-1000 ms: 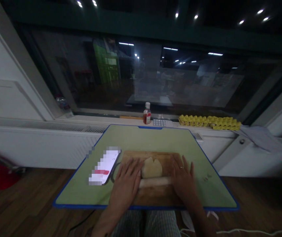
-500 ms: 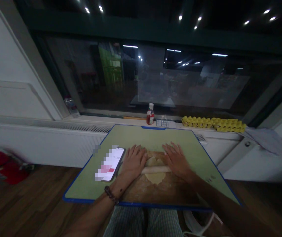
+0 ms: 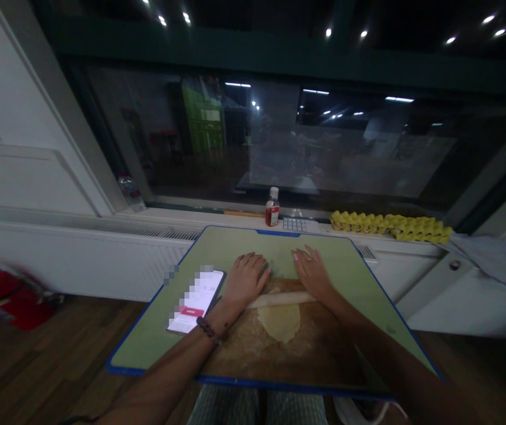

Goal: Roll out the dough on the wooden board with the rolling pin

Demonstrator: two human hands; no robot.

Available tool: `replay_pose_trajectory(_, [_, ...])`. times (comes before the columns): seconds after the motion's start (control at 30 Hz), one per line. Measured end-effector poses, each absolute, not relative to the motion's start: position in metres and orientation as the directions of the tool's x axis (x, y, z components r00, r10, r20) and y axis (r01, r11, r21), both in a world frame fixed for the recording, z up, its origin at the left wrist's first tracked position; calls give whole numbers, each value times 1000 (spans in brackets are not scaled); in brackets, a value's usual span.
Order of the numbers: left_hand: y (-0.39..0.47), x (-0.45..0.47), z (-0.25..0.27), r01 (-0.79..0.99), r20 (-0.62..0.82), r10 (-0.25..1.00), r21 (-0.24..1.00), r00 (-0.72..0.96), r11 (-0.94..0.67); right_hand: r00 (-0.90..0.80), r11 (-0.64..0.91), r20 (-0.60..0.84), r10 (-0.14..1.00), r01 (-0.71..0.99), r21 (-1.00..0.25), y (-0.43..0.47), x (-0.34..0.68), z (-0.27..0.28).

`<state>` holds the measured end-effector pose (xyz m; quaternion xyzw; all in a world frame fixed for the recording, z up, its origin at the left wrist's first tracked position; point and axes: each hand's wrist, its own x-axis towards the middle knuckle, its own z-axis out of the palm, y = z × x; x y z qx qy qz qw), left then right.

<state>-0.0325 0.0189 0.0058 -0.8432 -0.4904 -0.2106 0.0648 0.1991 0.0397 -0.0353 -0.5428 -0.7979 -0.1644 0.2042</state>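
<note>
A pale wooden rolling pin (image 3: 281,298) lies crosswise over a thin, rounded sheet of dough (image 3: 280,323). My left hand (image 3: 244,280) rests palm down over the pin's left end, fingers stretched forward. Over the right end lies my right hand (image 3: 314,274), likewise flat, with its fingers extended and slightly apart. Neither hand wraps round the pin. Under the dough is a brown wooden board (image 3: 323,354) dusted with flour. The dough beyond the pin is mostly hidden.
A lit phone (image 3: 203,295) lies left of my left hand on the green, blue-edged table (image 3: 146,339). On the windowsill stand a small red-labelled bottle (image 3: 272,209) and a yellow egg tray (image 3: 389,226). A red fire extinguisher (image 3: 9,298) is at the far left.
Both hands and the rolling pin have moved forward, away from me. More of the dough's near part shows now. The view has shifted slightly.
</note>
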Motion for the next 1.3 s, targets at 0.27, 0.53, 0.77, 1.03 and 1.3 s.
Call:
replay_pose_trajectory(0.27, [-17,-32,-2,840,383,799,95,464,-533,-358,376,485,798,925,64,-6,202,-41])
replay_pose_trajectory(0.53, [-17,-30,2,835,367,799,95,477,-543,-379,406,423,823,913,29,-31,188,-25])
replay_pose_trajectory(0.77, [13,-26,-3,865,253,864,151,435,-479,-482,486,219,849,873,36,7,196,-27])
replay_pose_trajectory(1.03, [14,-28,-2,860,229,865,155,447,-485,-372,393,223,901,918,-57,4,190,-22])
replay_pose_trajectory(1.3, [12,-28,0,849,240,847,129,474,-512,-339,366,247,908,928,-73,-2,184,-16])
